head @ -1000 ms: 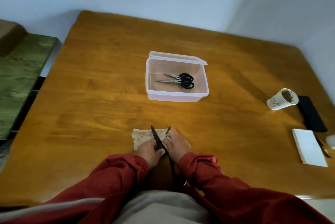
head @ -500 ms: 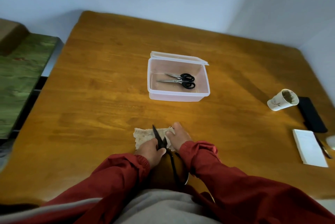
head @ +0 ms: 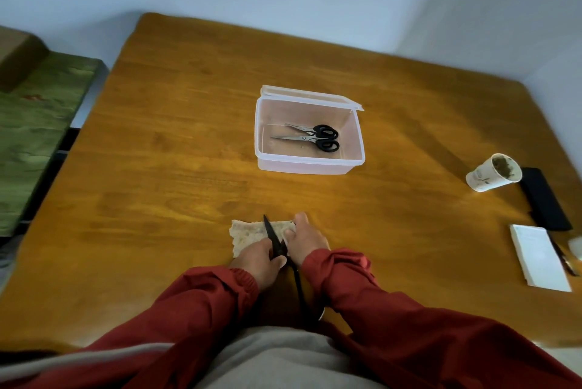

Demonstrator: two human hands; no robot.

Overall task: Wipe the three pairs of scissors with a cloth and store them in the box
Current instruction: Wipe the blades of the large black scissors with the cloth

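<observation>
Near the table's front edge lies a beige cloth (head: 247,232). My left hand (head: 256,258) grips an all-black pair of scissors (head: 270,231) over it, one blade pointing away from me. My right hand (head: 310,242) pinches the cloth's right part against the scissors, and the second blade is hidden under it. A dark part of the scissors runs back toward me between my wrists. Farther out stands an open clear plastic box (head: 310,161), lid folded behind. Two steel pairs with black handles lie inside, a nearer pair (head: 310,138) and a farther pair (head: 315,130).
At the right edge stand a paper cup (head: 493,176) tipped toward me, a black case (head: 543,203), a white notepad (head: 538,258) and a pen (head: 563,258). A green-covered surface (head: 34,133) lies left of the table. Walls close the far side.
The second blade tip that showed a second ago is now covered by my right hand and the cloth. My right hand has slid forward along the scissors. My left hand has hardly moved.
</observation>
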